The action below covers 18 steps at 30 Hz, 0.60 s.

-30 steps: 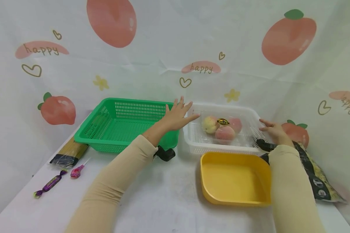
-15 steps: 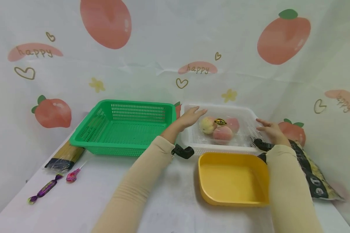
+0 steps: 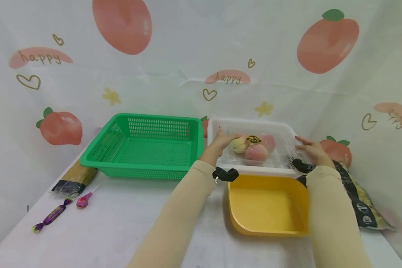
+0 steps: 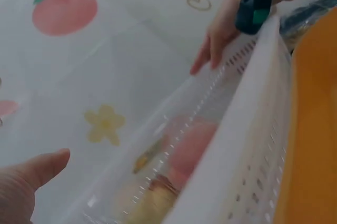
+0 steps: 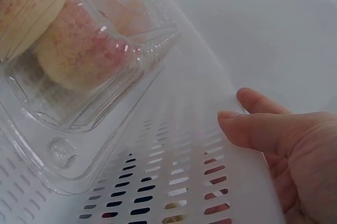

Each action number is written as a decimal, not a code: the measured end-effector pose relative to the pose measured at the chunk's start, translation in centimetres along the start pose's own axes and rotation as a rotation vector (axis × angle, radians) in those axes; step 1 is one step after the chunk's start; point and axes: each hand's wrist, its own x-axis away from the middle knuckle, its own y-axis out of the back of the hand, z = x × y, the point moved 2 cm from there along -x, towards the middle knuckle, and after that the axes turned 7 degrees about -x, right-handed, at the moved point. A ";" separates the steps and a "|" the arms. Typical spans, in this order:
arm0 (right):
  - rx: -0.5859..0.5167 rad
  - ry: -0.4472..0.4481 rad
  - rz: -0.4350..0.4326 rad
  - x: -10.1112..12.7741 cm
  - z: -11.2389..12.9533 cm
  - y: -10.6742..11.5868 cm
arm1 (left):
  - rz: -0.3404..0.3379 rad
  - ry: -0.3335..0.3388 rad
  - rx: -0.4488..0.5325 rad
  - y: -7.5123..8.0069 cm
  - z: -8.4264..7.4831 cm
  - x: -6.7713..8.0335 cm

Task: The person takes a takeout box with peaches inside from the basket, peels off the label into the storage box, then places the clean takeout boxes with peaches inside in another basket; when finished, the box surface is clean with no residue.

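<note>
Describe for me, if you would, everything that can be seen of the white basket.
The white basket is shallow, roughly rectangular and plastic-looking, with rounded corners, slotted walls and a smooth rim. It stands upright on the table, behind the yellow basin and right of the green basket. A clear pack of peaches lies inside. The right hand grips its right end, thumb inside; the left hand is at its left end, contact unclear.

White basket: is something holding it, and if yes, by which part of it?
The right hand grips the white basket by its right rim. I see no grip by the left hand.
</note>
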 end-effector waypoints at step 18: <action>0.006 -0.020 -0.030 -0.2 0.0 0.0 | 0.052 0.175 0.068 -0.9 1.0 -1.3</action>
